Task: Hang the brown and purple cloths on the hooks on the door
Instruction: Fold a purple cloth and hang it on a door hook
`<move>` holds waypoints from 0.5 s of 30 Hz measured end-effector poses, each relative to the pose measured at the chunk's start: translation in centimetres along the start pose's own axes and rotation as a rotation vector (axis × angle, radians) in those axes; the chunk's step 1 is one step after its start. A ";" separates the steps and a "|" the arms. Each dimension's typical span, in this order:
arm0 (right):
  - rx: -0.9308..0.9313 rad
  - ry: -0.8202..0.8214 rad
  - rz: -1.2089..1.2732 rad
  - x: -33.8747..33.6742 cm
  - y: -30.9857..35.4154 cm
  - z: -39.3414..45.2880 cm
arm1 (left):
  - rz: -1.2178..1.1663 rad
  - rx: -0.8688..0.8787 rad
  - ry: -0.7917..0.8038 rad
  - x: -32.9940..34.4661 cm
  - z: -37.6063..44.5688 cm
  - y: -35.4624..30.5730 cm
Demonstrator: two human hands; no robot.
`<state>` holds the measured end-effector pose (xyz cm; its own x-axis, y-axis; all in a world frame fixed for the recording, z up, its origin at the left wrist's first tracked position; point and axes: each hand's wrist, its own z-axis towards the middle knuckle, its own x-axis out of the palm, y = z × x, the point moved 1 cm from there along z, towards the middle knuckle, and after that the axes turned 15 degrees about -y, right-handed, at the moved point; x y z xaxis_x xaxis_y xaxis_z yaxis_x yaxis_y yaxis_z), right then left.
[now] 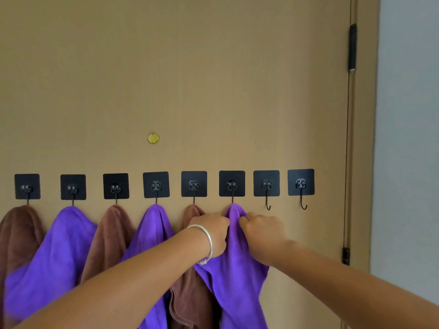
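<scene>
Head view: door (pixel 190 79) with row of eight black adhesive hooks. First six from left carry cloths, alternating brown, purple, brown, purple, brown, purple; last two hooks (pixel 268 206) (pixel 303 206) bare. Left hand (pixel 209 233), silver bangle (pixel 207 243) on wrist, fingers curled and pinching left side of sixth cloth, the purple cloth (pixel 235 269), just below its hook (pixel 232 184). Right hand (pixel 263 236) fingers curled, gripping same cloth's right side near top. Hands close together, cloth bunched between them, hanging down from hook. Brown cloth (pixel 190 300) on fifth hook partly behind left hand. Small brass disc (pixel 153 138) on door above hooks. Hinge (pixel 352 47) at door's right edge, grey wall (pixel 408 138) beyond.
</scene>
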<state>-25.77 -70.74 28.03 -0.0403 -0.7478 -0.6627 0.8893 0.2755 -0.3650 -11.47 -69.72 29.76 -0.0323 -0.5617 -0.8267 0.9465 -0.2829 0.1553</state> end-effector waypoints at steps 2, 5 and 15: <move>0.024 -0.054 0.076 0.6 0.0 -0.3 | 0.082 0.038 -0.021 0.2 0.1 -0.1; -0.002 -0.139 0.144 1.2 -0.9 -0.6 | 0.209 0.124 -0.029 0.3 0.3 -0.4; 0.033 -0.052 0.280 1.0 -1.7 -2.4 | 0.153 0.079 -0.081 -1.8 0.5 1.2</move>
<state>-28.36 -70.54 26.41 0.2321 -0.6755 -0.6999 0.8769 0.4566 -0.1499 -10.47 -69.42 31.65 0.0816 -0.6624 -0.7447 0.9142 -0.2477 0.3206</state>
